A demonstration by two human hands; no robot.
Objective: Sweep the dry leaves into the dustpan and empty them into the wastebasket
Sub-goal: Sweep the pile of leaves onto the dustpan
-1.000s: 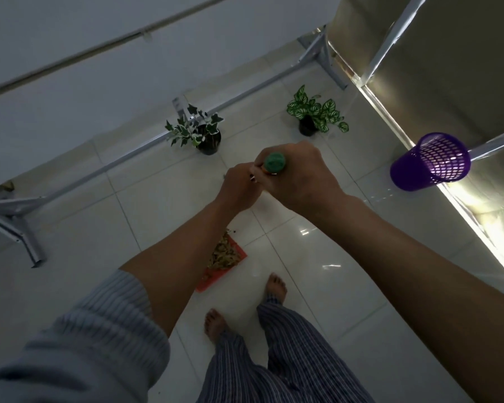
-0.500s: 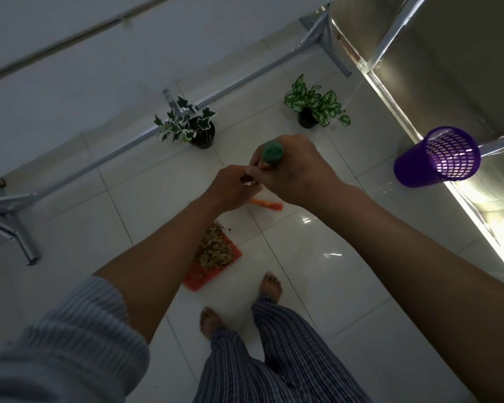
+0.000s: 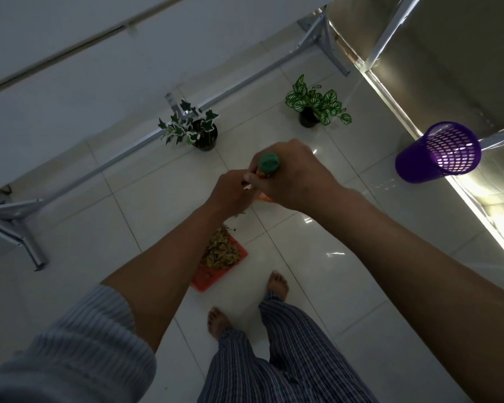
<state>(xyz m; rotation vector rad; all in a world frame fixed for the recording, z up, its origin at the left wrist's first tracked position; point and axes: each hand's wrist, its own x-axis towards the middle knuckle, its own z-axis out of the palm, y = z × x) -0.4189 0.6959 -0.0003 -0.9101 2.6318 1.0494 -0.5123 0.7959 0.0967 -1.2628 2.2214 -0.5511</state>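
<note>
Dry leaves (image 3: 221, 251) are heaped in the dustpan (image 3: 208, 279), set on the floor (image 3: 317, 274) just ahead of two bare feet (image 3: 278, 283). Two potted plants (image 3: 191, 128) are placed farther ahead. The wastebasket (image 3: 437, 152) is located well to the right.

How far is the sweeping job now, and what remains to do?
Mostly done: a heap of dry leaves already lies in the red dustpan on the floor. In hand: the right hand and left hand both grip the green-capped broom handle, with a few scraps at the dustpan's mouth. Left: emptying the dustpan into the purple wastebasket, which stands apart by the wall.
</note>
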